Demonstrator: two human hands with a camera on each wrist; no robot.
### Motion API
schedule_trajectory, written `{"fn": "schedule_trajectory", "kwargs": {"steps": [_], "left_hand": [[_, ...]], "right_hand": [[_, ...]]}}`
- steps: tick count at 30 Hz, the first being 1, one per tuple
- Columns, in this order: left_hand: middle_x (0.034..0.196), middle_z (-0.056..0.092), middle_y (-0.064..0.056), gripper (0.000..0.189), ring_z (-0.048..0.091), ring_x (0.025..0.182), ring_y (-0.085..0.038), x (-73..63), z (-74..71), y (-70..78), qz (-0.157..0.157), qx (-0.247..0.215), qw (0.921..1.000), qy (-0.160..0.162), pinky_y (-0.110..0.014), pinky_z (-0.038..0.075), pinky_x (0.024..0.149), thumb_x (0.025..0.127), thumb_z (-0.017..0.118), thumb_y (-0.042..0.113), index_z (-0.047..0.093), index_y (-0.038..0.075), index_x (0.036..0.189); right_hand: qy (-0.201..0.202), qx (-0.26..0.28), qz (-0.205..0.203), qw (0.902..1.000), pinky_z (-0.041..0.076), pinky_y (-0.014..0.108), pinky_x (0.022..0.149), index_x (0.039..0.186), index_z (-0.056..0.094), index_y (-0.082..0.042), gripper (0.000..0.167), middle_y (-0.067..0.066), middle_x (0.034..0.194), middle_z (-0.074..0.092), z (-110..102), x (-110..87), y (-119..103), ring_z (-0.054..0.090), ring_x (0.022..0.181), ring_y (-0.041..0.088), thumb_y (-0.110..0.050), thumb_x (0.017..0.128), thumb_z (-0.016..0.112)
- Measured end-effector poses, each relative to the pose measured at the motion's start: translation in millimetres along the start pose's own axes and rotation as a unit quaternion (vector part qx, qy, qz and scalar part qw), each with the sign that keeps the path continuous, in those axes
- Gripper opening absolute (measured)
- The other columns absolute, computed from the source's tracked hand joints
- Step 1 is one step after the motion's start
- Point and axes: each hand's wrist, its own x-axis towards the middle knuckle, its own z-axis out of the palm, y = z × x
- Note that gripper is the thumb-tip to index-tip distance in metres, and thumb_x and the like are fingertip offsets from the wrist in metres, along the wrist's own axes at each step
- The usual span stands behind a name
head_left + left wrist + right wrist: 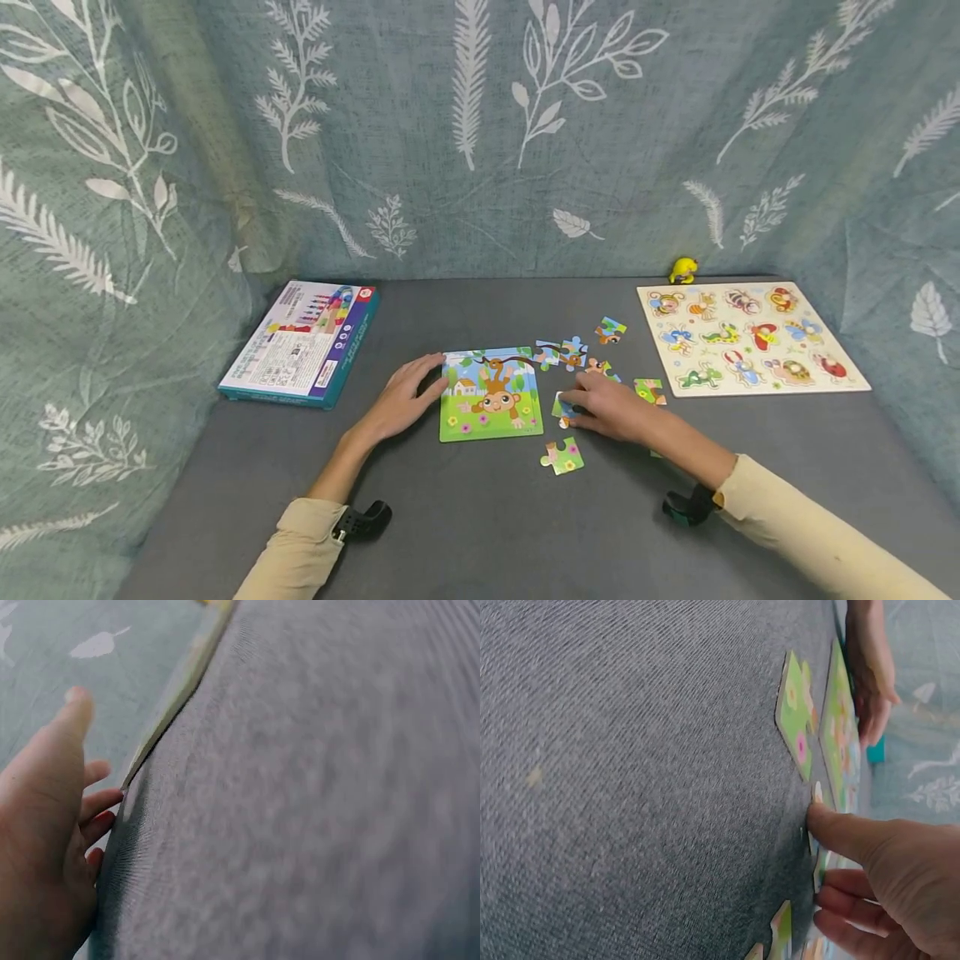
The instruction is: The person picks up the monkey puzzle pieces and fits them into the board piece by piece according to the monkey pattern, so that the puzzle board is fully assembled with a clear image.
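Your left hand [403,398] lies relaxed, fingers nearly straight, with its fingertips at the left edge of the monkey picture board [492,398], which rests flat on the grey table [450,533] in front of you. Your right hand [611,406] pinches a small jigsaw piece [558,407] between thumb and fingers, low over the table just beside the board's right edge; your fingers cover much of its picture. Nearer you lies a green flower piece [567,457], apart from the board's lower right corner. Two blue pieces [574,355] sit side by side by its upper right corner, and an orange-and-blue piece [611,330] lies farther out. A green piece [649,392] lies beyond your right wrist. To your right is a wooden insect board [753,337], with a yellow figure [683,270] behind it; to your left, a flat box [296,342].
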Motion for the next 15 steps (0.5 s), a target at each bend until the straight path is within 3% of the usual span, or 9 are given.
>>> {"fn": "schedule_trajectory", "kwargs": {"steps": [6,9,15], "left_hand": [[0.152,0.042,-0.011,0.052,0.035,0.143,-0.033,-4.5,7.3,-10.6,0.028,0.036,0.9988,0.015,-0.056,0.021,0.115,0.097,0.057,0.037,0.049,0.014,0.143],[0.153,0.042,-0.008,0.053,0.034,0.143,-0.032,-5.8,7.8,-12.9,0.034,0.067,0.9971,0.011,-0.055,0.022,0.115,0.095,0.059,0.040,0.051,0.015,0.141],[0.155,0.038,-0.009,0.057,0.032,0.145,-0.032,-5.3,6.5,-14.6,0.046,0.079,0.9958,-0.003,-0.056,0.021,0.115,0.094,0.060,0.041,0.049,0.014,0.143]], "right_hand": [[0.010,0.012,-0.007,0.9999,0.037,0.021,0.062,0.109,0.072,-0.005,0.033,0.003,0.084,0.055,1.6,-1.2,0.8,0.045,0.071,0.011,-0.022,0.081,0.078],[0.017,0.007,-0.012,0.9998,0.038,0.021,0.062,0.107,0.072,-0.006,0.031,0.003,0.085,0.056,1.9,-1.2,0.9,0.045,0.071,0.010,-0.022,0.081,0.078],[0.033,-0.003,-0.014,0.9993,0.040,0.021,0.060,0.105,0.072,-0.008,0.029,0.002,0.086,0.058,3.9,-2.3,3.5,0.049,0.072,0.011,-0.023,0.081,0.079]]}}
